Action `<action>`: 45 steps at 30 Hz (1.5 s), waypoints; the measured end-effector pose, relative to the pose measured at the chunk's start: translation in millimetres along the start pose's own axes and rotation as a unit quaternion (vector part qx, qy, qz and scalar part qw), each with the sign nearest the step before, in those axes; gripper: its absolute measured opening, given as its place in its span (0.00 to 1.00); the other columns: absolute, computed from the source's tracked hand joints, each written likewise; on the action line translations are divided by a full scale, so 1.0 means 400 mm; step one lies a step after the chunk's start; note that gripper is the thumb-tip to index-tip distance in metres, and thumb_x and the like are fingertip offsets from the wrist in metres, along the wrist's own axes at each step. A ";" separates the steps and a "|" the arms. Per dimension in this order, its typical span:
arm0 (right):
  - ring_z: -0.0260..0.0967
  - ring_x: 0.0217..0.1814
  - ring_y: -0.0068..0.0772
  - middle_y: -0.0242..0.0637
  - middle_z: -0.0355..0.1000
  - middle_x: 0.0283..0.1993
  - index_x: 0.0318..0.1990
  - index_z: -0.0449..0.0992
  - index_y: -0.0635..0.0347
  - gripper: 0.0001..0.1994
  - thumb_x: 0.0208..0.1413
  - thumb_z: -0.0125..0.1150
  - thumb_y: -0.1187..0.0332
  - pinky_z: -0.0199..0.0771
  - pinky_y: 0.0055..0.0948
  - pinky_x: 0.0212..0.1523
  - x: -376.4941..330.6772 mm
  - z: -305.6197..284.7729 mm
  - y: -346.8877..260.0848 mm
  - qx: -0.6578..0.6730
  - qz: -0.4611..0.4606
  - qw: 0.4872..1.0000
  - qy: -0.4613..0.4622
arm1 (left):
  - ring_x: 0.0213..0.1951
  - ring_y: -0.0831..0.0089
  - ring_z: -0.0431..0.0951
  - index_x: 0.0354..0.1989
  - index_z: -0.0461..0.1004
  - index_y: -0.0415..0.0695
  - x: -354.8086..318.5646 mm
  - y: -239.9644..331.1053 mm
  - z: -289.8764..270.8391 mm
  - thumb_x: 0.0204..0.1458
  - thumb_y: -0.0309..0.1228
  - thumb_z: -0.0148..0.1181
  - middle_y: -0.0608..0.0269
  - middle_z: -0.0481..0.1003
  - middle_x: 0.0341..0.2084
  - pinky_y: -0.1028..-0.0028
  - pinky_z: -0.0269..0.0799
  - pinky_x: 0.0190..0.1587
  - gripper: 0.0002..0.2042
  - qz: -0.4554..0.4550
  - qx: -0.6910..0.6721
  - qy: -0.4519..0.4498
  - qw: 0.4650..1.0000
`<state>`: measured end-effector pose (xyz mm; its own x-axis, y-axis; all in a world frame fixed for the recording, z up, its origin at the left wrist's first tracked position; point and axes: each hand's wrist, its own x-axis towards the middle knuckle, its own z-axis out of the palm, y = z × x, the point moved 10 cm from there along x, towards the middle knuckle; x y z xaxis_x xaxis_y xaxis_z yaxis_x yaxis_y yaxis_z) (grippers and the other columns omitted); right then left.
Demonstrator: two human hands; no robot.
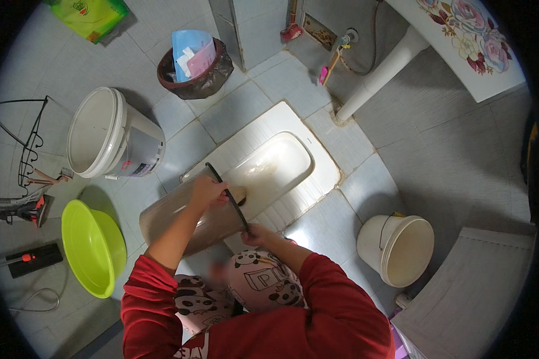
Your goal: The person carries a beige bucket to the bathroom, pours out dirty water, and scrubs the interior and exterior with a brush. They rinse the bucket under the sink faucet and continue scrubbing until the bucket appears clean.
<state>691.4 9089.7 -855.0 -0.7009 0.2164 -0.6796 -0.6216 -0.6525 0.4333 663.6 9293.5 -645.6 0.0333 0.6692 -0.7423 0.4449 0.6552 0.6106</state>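
Observation:
A brownish, see-through bin (167, 218) with a dark rim lies tilted on its side, its mouth facing the white squat toilet (293, 157). My left hand (208, 192) is closed on the bin near the upper part of its rim. At the rim's other end, my right hand (258, 235) grips the edge with its fingers folded. Both hands are close to the toilet's near left side. Part of the bowl is hidden behind the bin, and what the bin holds, if anything, cannot be made out.
A large white bucket (96, 133) and a lime-green basin (84, 248) stand at the left. Beyond them is a lined waste bin (203, 84) with rubbish. A smaller cream bucket (406, 251) stands at the right, and a white pipe (380, 75) rises at the far right.

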 end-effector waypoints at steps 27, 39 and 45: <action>0.69 0.30 0.35 0.41 0.67 0.33 0.41 0.59 0.61 0.09 0.59 0.38 0.66 0.75 0.33 0.33 -0.262 0.315 -0.036 -0.235 -0.221 0.944 -0.068 | 0.14 0.83 0.65 0.16 0.66 0.43 -0.255 0.184 -0.217 0.44 0.29 0.60 0.72 0.64 0.12 0.82 0.59 0.16 0.10 0.175 -0.012 0.100 0.979; 0.70 0.43 0.39 0.43 0.64 0.49 0.54 0.54 0.58 0.16 0.58 0.36 0.75 0.72 0.36 0.46 -0.624 0.571 -0.086 -0.313 -0.415 0.844 -0.134 | 0.18 0.89 0.55 0.19 0.58 0.46 -0.341 0.191 -0.328 0.48 0.20 0.52 0.77 0.60 0.16 0.85 0.49 0.20 0.11 0.367 -0.203 0.123 0.900; 0.71 0.40 0.33 0.40 0.68 0.45 0.55 0.57 0.59 0.18 0.56 0.39 0.79 0.74 0.32 0.43 -0.831 0.603 -0.144 -0.367 -0.557 0.743 -0.061 | 0.24 0.87 0.60 0.25 0.64 0.43 -0.332 0.288 -0.241 0.49 0.22 0.53 0.75 0.64 0.21 0.85 0.58 0.27 0.05 0.425 -0.232 0.038 0.874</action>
<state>876.0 9230.5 -511.3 0.0506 0.9537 -0.2965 -0.5123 -0.2300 -0.8274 624.0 9313.9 -450.1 0.1083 0.9931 0.0444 -0.1224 -0.0310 0.9920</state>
